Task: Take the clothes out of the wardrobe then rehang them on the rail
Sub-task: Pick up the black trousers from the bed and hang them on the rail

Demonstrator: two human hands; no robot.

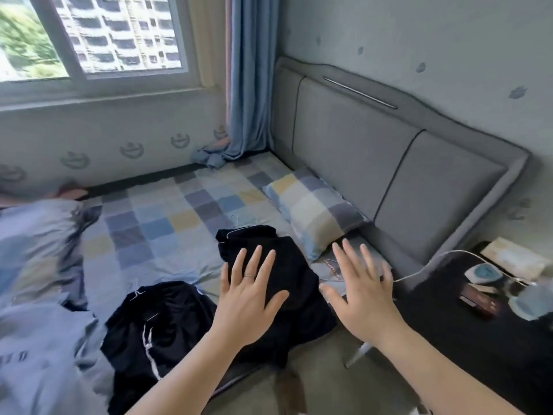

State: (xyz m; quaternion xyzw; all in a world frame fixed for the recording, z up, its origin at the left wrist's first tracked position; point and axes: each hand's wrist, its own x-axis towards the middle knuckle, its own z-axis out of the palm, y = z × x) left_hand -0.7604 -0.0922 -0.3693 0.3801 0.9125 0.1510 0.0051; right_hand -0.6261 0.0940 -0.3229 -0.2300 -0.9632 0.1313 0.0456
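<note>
Black clothes [281,250] lie heaped on the bed [155,223], near its edge and just beside the checked pillow [311,205]. Left hand [248,298] is spread over the heap, fingers [254,263] straight, released, grasping nothing. Right hand [359,298] is likewise spread, over the bed's edge. Contact with the cloth cannot be determined.

Both hands are held out flat with fingers spread. The left hand [248,307] is over a crumpled black garment [299,265] on the bed with the blue and yellow checked sheet [167,217]. The right hand [362,304] is just beside that garment, near a matching checked pillow [311,211]. A second black garment with a white stripe [167,324] lies to the left.
</note>
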